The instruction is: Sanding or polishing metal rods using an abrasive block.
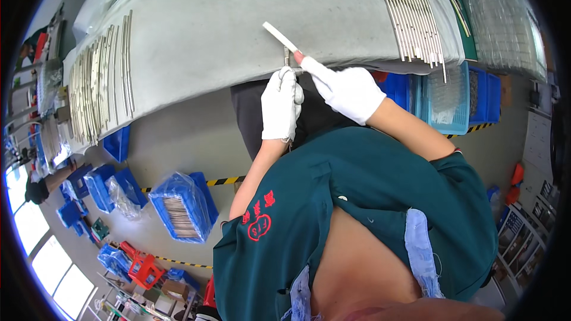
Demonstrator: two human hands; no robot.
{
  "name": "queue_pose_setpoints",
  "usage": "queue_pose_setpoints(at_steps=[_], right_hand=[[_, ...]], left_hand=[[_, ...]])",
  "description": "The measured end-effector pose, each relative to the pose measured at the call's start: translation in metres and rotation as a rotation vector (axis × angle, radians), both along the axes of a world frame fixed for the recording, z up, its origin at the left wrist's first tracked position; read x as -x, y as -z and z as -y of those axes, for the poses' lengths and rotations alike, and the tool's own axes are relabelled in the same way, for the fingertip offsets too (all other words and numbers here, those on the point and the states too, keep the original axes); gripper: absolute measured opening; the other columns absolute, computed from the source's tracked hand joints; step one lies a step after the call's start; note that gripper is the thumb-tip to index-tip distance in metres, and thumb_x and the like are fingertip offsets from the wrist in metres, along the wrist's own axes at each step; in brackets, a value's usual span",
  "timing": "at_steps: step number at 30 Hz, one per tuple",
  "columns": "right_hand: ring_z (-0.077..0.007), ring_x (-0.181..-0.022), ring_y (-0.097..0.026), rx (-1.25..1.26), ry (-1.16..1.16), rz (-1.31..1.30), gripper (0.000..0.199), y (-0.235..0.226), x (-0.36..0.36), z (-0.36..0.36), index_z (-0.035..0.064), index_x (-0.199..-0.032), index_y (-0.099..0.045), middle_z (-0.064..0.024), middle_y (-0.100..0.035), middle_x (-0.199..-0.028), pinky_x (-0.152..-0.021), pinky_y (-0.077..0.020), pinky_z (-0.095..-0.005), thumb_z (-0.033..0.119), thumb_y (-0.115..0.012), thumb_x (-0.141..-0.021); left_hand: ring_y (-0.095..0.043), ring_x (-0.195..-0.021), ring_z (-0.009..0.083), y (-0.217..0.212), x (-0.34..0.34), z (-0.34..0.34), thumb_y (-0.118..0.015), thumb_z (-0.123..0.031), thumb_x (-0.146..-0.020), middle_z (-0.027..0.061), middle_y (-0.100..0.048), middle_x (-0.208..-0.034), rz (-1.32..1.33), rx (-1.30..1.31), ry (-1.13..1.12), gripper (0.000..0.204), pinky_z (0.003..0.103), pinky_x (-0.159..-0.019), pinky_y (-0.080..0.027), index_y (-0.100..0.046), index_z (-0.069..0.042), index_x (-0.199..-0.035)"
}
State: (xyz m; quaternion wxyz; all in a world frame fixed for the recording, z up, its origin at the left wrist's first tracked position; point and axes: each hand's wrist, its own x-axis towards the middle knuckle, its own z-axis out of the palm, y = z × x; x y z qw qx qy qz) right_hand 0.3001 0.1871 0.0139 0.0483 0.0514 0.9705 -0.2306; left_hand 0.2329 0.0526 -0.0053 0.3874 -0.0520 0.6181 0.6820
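Note:
Both hands wear white gloves. My left hand [281, 107] is closed around a thin metal rod [286, 54], whose end sticks up past the fingers near the table's front edge. Most of the rod is hidden by the glove; a short bit seems to show below the wrist. In my right hand [348, 89] is a narrow white strip [278, 35], pinched at its lower end and slanting up to the left over the table. A bare fingertip shows through this glove. The strip's lower end is close to the rod's tip; whether they touch I cannot tell.
A grey cloth covers the table [238, 18]. Rows of metal rods lie at its left [98, 83] and right [413, 18]. Clear plastic packaging [499, 18] stands at far right. Blue crates [485, 95] sit below the table; a bagged crate of rods [181, 208] stands on the floor.

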Motion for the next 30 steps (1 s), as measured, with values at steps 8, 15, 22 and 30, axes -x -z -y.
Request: queue_pose_setpoints(at_steps=[8, 15, 22, 30], right_hand=[[-0.0068, -0.046, -0.045, 1.141, 0.449, 0.247, 0.047, -0.012, 0.008, -0.008, 0.0105, -0.134, -0.036, 0.0004, -0.053, -0.069, -0.042, -0.0403, -0.0218, 0.021, -0.048, -0.09], [-0.0038, -0.042, -0.037, 1.228, 0.402, 0.128, 0.038, -0.061, -0.007, -0.017, 0.0012, -0.109, -0.06, 0.0026, -0.044, -0.053, -0.04, -0.0289, -0.0195, 0.032, -0.046, -0.092], [-0.0033, -0.045, -0.039, 0.838, 0.654, -0.693, 0.034, -0.079, -0.029, -0.056, 0.0016, -0.109, -0.059, 0.0013, -0.054, -0.063, -0.041, -0.0325, -0.0201, 0.028, -0.047, -0.093], [-0.0136, -0.067, -0.061, 0.032, 0.344, -0.123, 0.031, -0.03, -0.025, -0.076, 0.0061, -0.113, -0.059, -0.0053, -0.065, -0.079, -0.068, -0.0472, -0.0224, 0.008, -0.059, -0.082]], left_hand=[[-0.039, -0.046, 0.0048, -0.014, 0.008, 0.01, -0.044, -0.021, -0.093, -0.0009, -0.051, -0.06, -0.114, 0.105, 0.337, 0.021, 0.019, -0.044, -0.031, -0.058, -0.005, -0.098], [-0.06, -0.07, 0.0265, -0.064, 0.022, 0.008, -0.047, -0.027, -0.088, 0.0101, -0.061, -0.077, -1.256, 0.228, 0.819, 0.024, 0.035, -0.063, -0.046, -0.059, -0.007, -0.096], [-0.058, -0.073, 0.0238, -0.214, -0.008, 0.008, -0.066, -0.027, -0.071, 0.0055, -0.058, -0.072, -1.718, 0.836, 0.717, 0.034, 0.034, -0.069, -0.044, -0.058, -0.008, -0.098], [-0.06, -0.061, 0.0204, -0.231, -0.029, 0.015, -0.063, -0.032, -0.074, 0.0078, -0.059, -0.063, -1.806, 0.753, 0.594, 0.032, 0.03, -0.044, -0.043, -0.058, -0.004, -0.088]])
